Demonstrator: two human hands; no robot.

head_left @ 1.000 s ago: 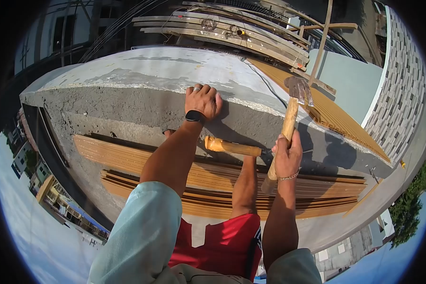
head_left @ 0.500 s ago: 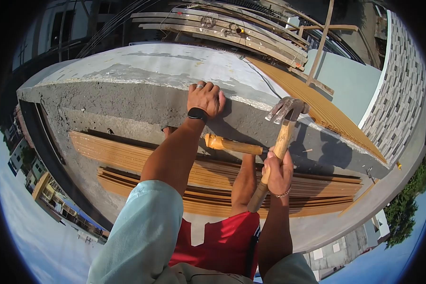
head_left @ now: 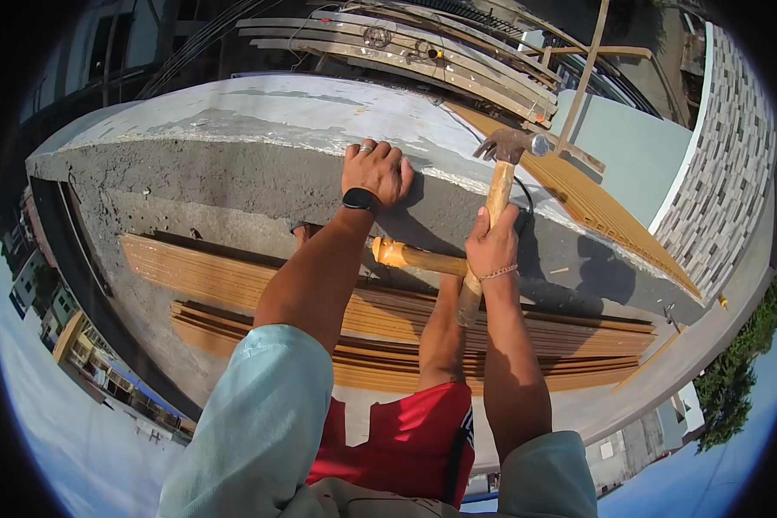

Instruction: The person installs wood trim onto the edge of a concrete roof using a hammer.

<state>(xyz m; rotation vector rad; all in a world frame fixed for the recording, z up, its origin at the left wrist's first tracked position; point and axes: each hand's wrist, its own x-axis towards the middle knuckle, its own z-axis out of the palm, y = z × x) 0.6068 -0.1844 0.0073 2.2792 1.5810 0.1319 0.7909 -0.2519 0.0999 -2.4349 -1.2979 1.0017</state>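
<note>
My left hand (head_left: 375, 175), with a ring and a dark watch, leans on the top edge of the rough concrete wall (head_left: 224, 177), its fingers curled over it and the fingertips hidden. My right hand (head_left: 492, 246) is wrapped round the wooden handle of a claw hammer (head_left: 502, 181). The hammer's head is up, over the wall's pale top, and its handle end points down towards me. A tool with an orange and wooden handle (head_left: 419, 259) lies crosswise between my forearms, its right end hidden behind the hammer handle and my right hand.
Long brown grooved boards (head_left: 233, 272) lie below the wall, around my legs. A tan ribbed panel (head_left: 578, 198) slants beyond the wall on the right, beside a stone-patterned wall (head_left: 725, 129). Stacked timber (head_left: 406, 52) lies at the back. A dark cable (head_left: 527, 197) curves beside the hammer.
My right hand has carried the hammer forward and slightly left, and its head now stands higher over the wall. My left hand stays on the wall edge.
</note>
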